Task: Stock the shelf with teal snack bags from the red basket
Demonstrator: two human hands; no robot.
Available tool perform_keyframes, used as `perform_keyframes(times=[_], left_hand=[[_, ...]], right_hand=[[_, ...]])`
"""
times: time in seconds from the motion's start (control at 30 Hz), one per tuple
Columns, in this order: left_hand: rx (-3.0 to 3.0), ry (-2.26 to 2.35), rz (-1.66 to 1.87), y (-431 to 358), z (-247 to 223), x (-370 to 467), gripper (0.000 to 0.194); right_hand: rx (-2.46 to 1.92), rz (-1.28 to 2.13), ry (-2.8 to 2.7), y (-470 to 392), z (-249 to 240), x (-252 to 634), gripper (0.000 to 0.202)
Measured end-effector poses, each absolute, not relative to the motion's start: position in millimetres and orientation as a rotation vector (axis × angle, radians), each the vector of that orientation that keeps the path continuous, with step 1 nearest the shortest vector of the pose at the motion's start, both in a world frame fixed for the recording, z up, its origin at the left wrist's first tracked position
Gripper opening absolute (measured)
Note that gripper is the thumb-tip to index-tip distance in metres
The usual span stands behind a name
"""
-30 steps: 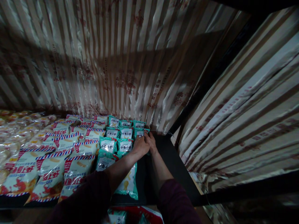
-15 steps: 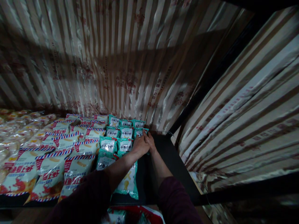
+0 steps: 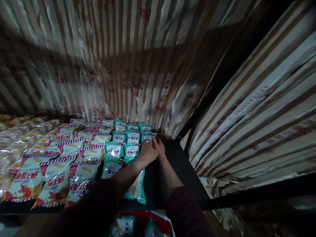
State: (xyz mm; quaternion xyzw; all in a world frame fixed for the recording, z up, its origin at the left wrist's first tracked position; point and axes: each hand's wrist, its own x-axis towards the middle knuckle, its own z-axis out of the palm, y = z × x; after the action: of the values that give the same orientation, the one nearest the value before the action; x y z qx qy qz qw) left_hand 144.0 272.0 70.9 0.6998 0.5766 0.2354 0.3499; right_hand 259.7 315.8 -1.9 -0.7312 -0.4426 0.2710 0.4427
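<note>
Both my hands are together at the right end of the green snack bags, over one small green-and-white snack bag (image 3: 147,138). My left hand (image 3: 148,152) has its fingers bent over the bag's front, and my right hand (image 3: 160,148) is closed at its right side. The bag's top edge shows above my knuckles, while its lower part is hidden. Directly to the left stand matching green bags (image 3: 132,151) in rows. A larger green bag (image 3: 136,189) in front is partly covered by my left forearm.
A black shelf (image 3: 182,174) carries the bags. Red-and-white snack bags (image 3: 53,181) and clear-wrapped items (image 3: 14,141) fill its left side. Striped curtains (image 3: 133,59) hang behind and right, beside a black post (image 3: 197,115). Below, a red-edged container (image 3: 163,219) holds more green bags.
The view has shifted slightly, so the shelf's front edge and the container below sit a little higher. My hands stay on the same green bag, with barely any movement.
</note>
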Motion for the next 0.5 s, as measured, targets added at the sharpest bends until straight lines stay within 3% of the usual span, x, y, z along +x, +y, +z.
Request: perform_keyframes(times=[0.17,0.37,0.5], left_hand=[[1.819,1.454,0.637,264,80,147,0.049],[1.851,1.291,0.808,215,99,144,0.034],[1.780,1.157,0.941,158,95,128,0.035]], right_hand=[[-1.791,0.598,-1.041,297,7,265,0.065],[-1.605,0.503,-1.034,249,18,260,0.064],[-1.441,0.445,-0.980,194,28,242,0.055]])
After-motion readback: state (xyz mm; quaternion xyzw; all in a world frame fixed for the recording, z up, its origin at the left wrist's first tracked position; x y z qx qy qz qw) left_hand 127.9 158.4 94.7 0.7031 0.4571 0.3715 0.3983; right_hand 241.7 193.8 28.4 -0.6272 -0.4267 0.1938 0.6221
